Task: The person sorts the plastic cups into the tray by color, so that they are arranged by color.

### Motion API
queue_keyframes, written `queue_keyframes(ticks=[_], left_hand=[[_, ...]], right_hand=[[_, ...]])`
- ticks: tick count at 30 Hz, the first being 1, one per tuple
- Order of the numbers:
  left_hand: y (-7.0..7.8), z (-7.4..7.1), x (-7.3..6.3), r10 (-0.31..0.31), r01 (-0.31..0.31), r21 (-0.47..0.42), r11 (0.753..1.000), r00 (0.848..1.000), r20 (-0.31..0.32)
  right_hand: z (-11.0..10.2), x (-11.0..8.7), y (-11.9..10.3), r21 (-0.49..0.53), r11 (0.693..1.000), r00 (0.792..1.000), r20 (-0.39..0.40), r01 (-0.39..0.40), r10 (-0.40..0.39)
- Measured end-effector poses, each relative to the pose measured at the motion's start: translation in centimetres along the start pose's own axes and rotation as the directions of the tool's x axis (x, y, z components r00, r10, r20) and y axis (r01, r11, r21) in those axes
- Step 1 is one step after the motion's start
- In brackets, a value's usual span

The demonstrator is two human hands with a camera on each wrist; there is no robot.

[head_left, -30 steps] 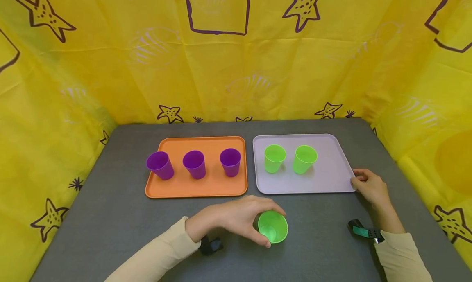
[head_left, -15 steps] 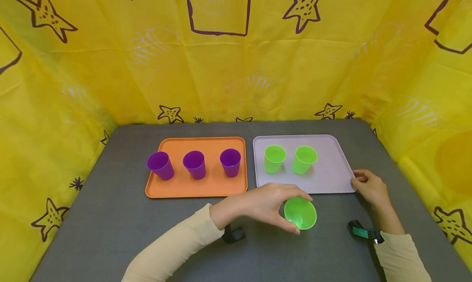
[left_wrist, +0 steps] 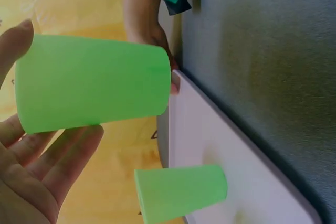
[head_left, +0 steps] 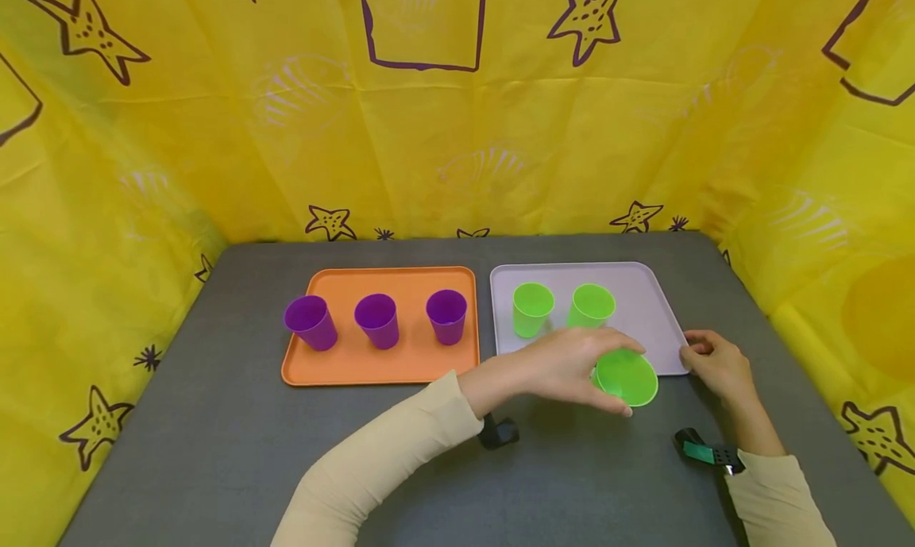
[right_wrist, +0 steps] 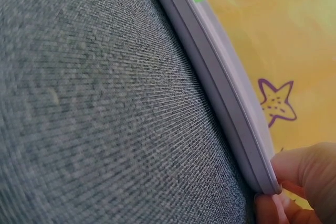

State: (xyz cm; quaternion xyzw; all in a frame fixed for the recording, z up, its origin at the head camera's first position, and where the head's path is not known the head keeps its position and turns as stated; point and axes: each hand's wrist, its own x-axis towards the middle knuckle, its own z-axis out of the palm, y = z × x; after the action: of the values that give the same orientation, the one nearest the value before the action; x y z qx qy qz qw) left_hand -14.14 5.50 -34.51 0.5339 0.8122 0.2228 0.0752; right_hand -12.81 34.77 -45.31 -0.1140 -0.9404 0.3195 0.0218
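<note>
My left hand (head_left: 572,364) grips a green cup (head_left: 626,378) between thumb and fingers, holding it above the near edge of the pale lilac tray (head_left: 646,317). In the left wrist view the held cup (left_wrist: 94,83) is off the surface. Two more green cups stand upright on that tray, one at its left (head_left: 532,309) and another (head_left: 592,302) partly hidden behind my left hand. My right hand (head_left: 722,366) pinches the tray's near right corner, and the right wrist view shows thumb and fingers (right_wrist: 304,166) on its rim (right_wrist: 236,103).
An orange tray (head_left: 400,365) lies to the left with three purple cups (head_left: 446,317) in a row on it. The grey table (head_left: 214,452) ends at yellow patterned cloth (head_left: 457,134) at the back and sides. Dark wrist straps (head_left: 704,449) sit below the hands.
My left hand has carried the green cup to the right and away from me, from the table in front toward the lilac tray. The right hand has stayed at the tray corner.
</note>
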Motion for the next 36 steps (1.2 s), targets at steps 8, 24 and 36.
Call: queue_keyframes(ticks=[8,24,36], left_hand=[[0.4,-0.2,3.6,-0.033,0.033,0.051,0.998,0.999,-0.007],[-0.6,-0.7,9.5,-0.232,0.235,0.07,0.97,0.972,-0.041],[-1.6,0.8,11.4,-0.416,0.417,-0.012,0.909,0.905,-0.088]], right_hand=[[-0.1,0.1,0.4,-0.003,1.0,1.0,0.009,0.004,-0.004],[-0.2,0.2,0.4,-0.035,0.999,1.0,0.01,0.004,-0.003],[0.0,0.1,0.2,-0.012,1.0,1.0,0.0,-0.002,0.002]])
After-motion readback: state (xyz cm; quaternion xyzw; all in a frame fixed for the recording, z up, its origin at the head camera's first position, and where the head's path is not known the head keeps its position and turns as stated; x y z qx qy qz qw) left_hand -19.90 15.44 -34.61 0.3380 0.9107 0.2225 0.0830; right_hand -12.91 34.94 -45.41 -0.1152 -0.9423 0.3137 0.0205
